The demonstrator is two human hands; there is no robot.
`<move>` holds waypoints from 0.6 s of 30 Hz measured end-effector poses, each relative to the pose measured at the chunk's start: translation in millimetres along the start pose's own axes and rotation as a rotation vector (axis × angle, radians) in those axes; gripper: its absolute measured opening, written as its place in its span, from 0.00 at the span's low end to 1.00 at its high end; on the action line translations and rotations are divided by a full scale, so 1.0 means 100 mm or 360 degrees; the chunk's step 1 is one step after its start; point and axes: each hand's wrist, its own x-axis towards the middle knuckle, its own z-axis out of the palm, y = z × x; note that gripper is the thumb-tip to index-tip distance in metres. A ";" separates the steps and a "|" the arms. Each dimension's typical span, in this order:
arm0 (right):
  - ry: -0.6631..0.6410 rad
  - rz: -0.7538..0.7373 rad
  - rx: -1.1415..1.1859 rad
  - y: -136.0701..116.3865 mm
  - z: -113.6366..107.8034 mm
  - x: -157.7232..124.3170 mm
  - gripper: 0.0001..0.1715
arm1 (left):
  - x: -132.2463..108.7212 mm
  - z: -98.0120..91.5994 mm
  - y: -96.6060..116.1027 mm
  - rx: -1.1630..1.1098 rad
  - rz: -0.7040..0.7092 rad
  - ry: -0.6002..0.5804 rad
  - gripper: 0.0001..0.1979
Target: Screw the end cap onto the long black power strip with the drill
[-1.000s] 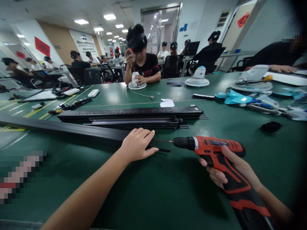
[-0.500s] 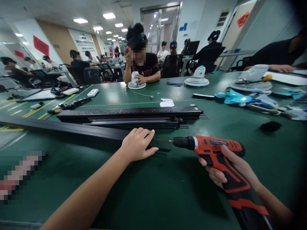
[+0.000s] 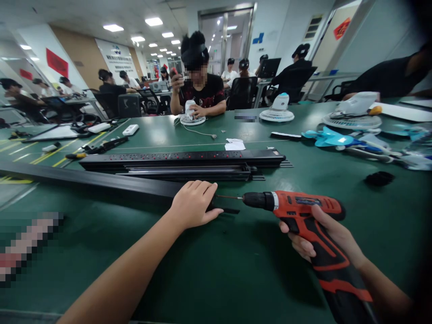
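Observation:
My right hand [image 3: 332, 234] is wrapped round the grip of a red and black cordless drill [image 3: 303, 203]. Its long thin bit [image 3: 229, 197] points left, and the tip meets the end of a long black bar [image 3: 101, 181] or is hidden just beside it. Over that end of the bar lies my left hand [image 3: 194, 203], fingers closed round it and thumb below. A flat black tab [image 3: 230, 211] sticks out past the thumb. Behind the bar rest a long black power strip [image 3: 182, 156] with red-marked sockets and a slim black rail [image 3: 189, 172].
Across the green table [image 3: 202, 279] a person [image 3: 202, 92] works on a small white fan [image 3: 192, 117]. White fan parts [image 3: 276, 114], blue fan blades [image 3: 329, 136] and a black lump [image 3: 379, 178] lie to the right. White paper [image 3: 235, 144] sits beyond the power strip.
The drill's handle end has shifted slightly left with my right hand; the bit stays at the bar's end. Across the table, the person's raised hand has moved a little left.

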 end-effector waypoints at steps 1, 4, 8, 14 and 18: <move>-0.0006 0.0009 -0.0003 0.00 0.00 0.00 0.39 | 0.00 0.01 0.01 -0.0001 -0.0021 0.0010 0.31; -0.0021 0.0016 0.0012 -0.01 0.00 0.00 0.40 | 0.00 0.04 0.04 0.0000 -0.0119 0.0044 0.34; -0.0061 -0.0030 0.0003 0.02 -0.03 0.01 0.41 | 0.01 0.07 0.04 -0.0031 -0.0167 0.0054 0.33; -0.0028 -0.0073 -0.0019 0.03 -0.02 0.00 0.41 | 0.01 0.07 0.03 -0.0043 -0.0140 0.0053 0.33; 0.0006 -0.0061 -0.0034 0.03 0.00 0.00 0.41 | 0.01 0.07 0.03 -0.0023 -0.0128 0.0065 0.34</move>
